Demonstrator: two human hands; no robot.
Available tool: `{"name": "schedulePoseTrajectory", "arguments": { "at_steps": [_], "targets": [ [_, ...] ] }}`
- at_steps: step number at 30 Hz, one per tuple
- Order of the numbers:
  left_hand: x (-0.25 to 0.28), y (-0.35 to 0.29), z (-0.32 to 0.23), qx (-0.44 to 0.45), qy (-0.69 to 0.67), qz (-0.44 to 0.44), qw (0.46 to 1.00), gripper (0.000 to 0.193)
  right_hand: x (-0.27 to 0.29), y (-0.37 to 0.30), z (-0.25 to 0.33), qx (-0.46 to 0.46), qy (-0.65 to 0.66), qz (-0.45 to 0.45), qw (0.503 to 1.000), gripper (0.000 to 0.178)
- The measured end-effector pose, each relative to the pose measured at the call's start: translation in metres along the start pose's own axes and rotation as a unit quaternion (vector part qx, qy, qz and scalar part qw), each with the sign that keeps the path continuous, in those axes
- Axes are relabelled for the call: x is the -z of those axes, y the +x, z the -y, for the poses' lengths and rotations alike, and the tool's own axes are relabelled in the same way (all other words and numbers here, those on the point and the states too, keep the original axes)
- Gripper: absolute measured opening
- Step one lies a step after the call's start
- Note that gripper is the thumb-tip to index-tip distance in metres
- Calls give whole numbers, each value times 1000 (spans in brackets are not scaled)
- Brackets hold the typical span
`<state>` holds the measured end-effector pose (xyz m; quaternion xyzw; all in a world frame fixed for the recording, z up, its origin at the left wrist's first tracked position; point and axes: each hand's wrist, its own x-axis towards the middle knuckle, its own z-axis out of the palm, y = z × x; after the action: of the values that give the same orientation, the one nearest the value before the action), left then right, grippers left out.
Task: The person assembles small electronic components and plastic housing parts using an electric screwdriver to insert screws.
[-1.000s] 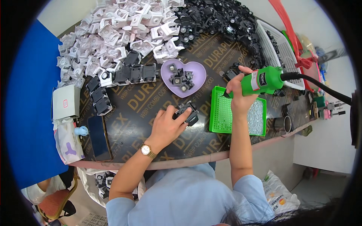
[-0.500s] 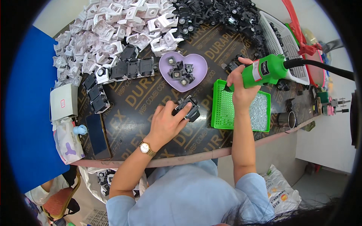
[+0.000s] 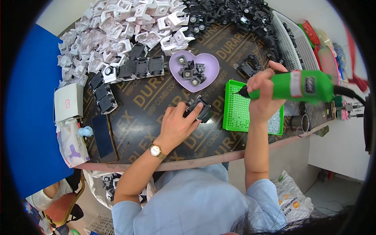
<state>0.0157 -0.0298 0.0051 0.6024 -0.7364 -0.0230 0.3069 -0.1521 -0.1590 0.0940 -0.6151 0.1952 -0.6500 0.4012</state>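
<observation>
My left hand [image 3: 177, 124] is closed around a small black toy vehicle body [image 3: 205, 113], its fingers over the top, on the dark table in front of me. My right hand [image 3: 261, 94] grips a green electric screwdriver [image 3: 303, 85] with a black cord at its rear. The black tip of the tool points left, above a green perforated tray [image 3: 227, 126]. Small shiny pieces lie in that tray's right part, partly hidden by my right forearm. Beyond my left hand, a purple heart-shaped dish [image 3: 211, 66] holds several small black parts.
White plastic shells [image 3: 113, 27] are heaped at the far left, black vehicle parts [image 3: 219, 13] at the far middle. Black-and-white assembled pieces [image 3: 127, 70] stand in a row. A phone [image 3: 105, 139] lies left, a metal cup [image 3: 300, 123] right, a white basket [image 3: 288, 47] far right.
My right hand has moved slightly right and toward me, and the screwdriver has swung lower, its tip now over the tray. My left hand still holds the toy vehicle body.
</observation>
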Motion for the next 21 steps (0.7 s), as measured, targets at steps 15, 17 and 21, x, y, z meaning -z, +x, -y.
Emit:
{"name": "schedulePoseTrajectory", "arguments": {
  "at_steps": [15,17,21],
  "targets": [
    [3,1,-2,-13,1,-14,1000,52,-44,-29,0,-87,109,140,980,65],
    [5,1,-2,-9,9,-13,1000,51,-45,-28,0,-86,94,154,980,66],
    [4,0,-1,-9,8,-5,1000,52,-47,-27,2,-99,100,151,978,67]
  ]
}}
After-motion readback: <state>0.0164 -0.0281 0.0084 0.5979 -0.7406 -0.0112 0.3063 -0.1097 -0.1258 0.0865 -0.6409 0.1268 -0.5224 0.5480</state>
